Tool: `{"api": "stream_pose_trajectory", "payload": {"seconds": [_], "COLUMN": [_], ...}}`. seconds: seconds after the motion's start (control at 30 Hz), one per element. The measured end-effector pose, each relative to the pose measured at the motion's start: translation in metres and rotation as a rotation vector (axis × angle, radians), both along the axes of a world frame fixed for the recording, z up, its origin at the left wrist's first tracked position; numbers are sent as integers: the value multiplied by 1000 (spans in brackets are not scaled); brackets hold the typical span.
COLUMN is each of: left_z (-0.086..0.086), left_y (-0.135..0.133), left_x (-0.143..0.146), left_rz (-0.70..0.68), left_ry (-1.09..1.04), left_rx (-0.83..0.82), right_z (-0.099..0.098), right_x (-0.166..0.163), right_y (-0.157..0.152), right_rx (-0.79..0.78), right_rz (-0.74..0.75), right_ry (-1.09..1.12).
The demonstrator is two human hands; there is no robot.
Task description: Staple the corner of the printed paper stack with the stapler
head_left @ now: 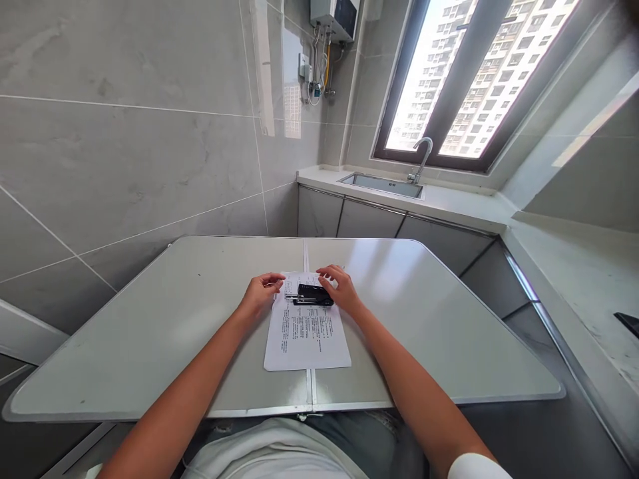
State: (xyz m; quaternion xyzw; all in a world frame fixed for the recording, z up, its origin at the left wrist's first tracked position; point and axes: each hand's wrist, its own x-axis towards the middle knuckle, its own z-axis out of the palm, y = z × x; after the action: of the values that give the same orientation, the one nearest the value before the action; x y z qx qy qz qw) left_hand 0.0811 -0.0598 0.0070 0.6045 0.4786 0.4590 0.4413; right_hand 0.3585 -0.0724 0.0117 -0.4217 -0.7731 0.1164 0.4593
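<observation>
A black stapler (315, 295) lies crosswise on a stack of printed paper (307, 339), near the top of the sheet. A silver metal strip (295, 297) sticks out at the stapler's left end. My left hand (260, 291) hovers at the paper's upper left edge, its fingers loosely bent and apart, holding nothing I can see. At the stapler's right end is my right hand (342, 286), with thumb and fingers spread. Its thumb is close to the black body; I cannot tell whether they touch.
The paper lies across the centre seam of a pale folding table (414, 346). A tiled wall (150, 133) borders the left. Beyond the table, a counter (464, 206) holds a sink (384, 184) and a faucet (424, 158). A dark flat object (628, 323) rests on the right counter.
</observation>
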Motion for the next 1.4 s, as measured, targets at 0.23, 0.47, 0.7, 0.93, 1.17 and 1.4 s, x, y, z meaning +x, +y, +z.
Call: {"api": "stream_pose_trajectory", "payload": {"seconds": [0.23, 0.47, 0.7, 0.93, 1.17, 1.4], "left_z": [-1, -9, -9, -4, -9, -9], "left_y": [-12, -15, -16, -18, -15, -16], "left_x": [10, 5, 9, 10, 6, 8], "left_rz": [-116, -114, -121, -182, -135, -114], "left_ry": [-213, -62, -103, -143, -70, -82], "left_rx": [3, 140, 124, 67, 93, 118], "right_z": [2, -3, -1, -1, -1, 1], "right_x": [-25, -27, -27, -27, -27, -26], "right_y": [-16, -13, -14, -13, -14, -15], "right_rx": [-67, -89, -97, -98, -116, -129], "right_rz": [131, 117, 121, 124, 117, 123], "right_ry": [-437, -454, -436, -432, -430, -438]}}
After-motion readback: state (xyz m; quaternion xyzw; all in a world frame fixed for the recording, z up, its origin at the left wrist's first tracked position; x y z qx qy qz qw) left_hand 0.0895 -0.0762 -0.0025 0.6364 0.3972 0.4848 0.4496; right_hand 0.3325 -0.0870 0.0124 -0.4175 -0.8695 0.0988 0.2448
